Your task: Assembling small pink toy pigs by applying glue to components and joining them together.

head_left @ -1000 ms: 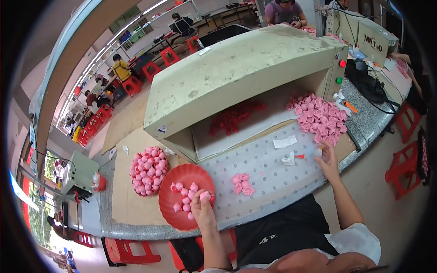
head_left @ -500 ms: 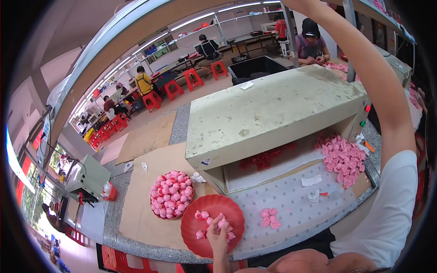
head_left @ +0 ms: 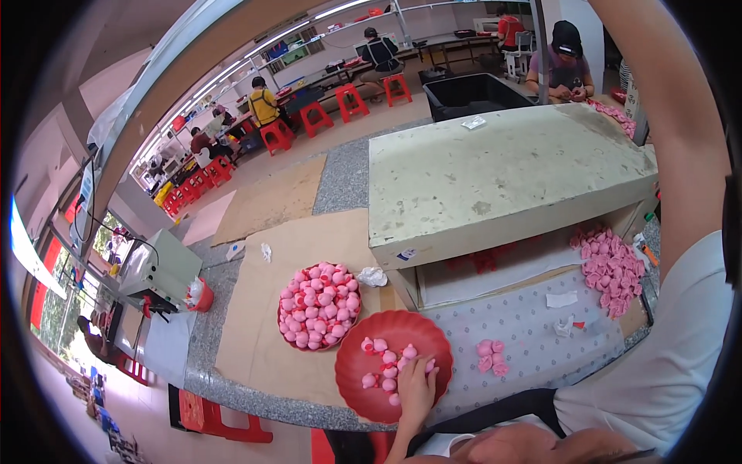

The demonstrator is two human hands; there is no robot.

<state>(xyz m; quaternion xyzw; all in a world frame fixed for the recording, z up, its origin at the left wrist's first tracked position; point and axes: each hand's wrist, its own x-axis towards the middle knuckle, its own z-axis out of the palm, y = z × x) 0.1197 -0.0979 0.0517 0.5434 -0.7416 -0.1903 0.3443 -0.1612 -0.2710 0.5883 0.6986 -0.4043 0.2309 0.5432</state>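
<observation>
My left hand point(head_left: 417, 390) reaches down over a scalloped red plate point(head_left: 352, 388), fingers bent and pinched at a small pink figure point(head_left: 430, 364) near the plate's right side. Several more small pink round-headed figures with red parts point(head_left: 389, 358) lie loose on that plate, left of the fingers. My right arm point(head_left: 676, 116) is raised along the right side, and its hand is beyond the upper edge. Just behind the plate stands a round red dish heaped with pink figures point(head_left: 317, 305).
A pale metal box with an open front slot point(head_left: 495, 185) stands behind. Right of the plate, pink pieces point(head_left: 491, 356) lie on patterned paper point(head_left: 456, 329); a larger pink heap point(head_left: 610, 271) is farther right. Crumpled foil point(head_left: 372, 277) lies by the dish. A co-worker point(head_left: 564, 62) sits at far right.
My left hand has lowered, with the pink figure at its fingertips now down by the plate. My right hand has left the view at the top. The whole scene has shifted rightward.
</observation>
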